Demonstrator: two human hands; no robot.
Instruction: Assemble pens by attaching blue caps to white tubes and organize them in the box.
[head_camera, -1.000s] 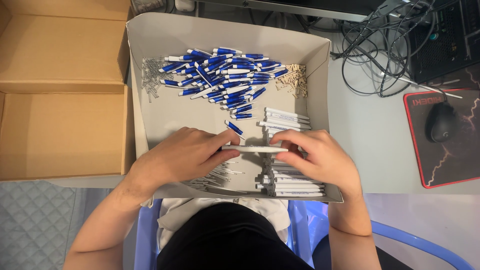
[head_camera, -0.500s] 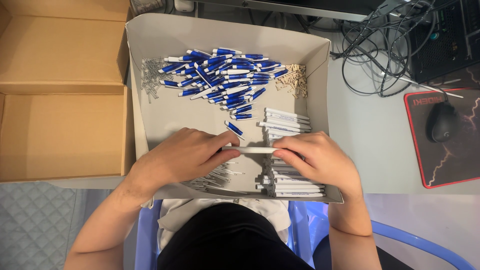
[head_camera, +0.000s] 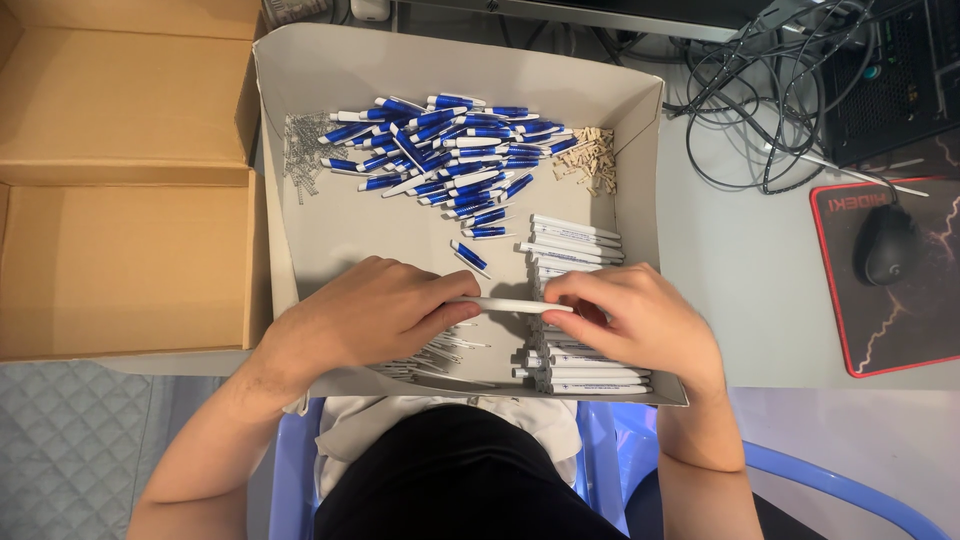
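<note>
White pen barrel (head_camera: 510, 304) between both hands' fingers (head_camera: 470, 300)

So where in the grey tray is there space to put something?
Bare floor of the grey cardboard tray lies between the blue-and-white pen-part pile and the left hand. Crowded: the white pen barrel stack beside the right hand.

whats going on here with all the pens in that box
A person sits over a shallow grey tray and holds one white pen barrel between both hands, left hand at one end, right hand at the other. A pile of blue-and-white pen parts lies at the far side, with springs to its left and small beige pieces to its right. A stack of white barrels lies by the right hand.
</note>
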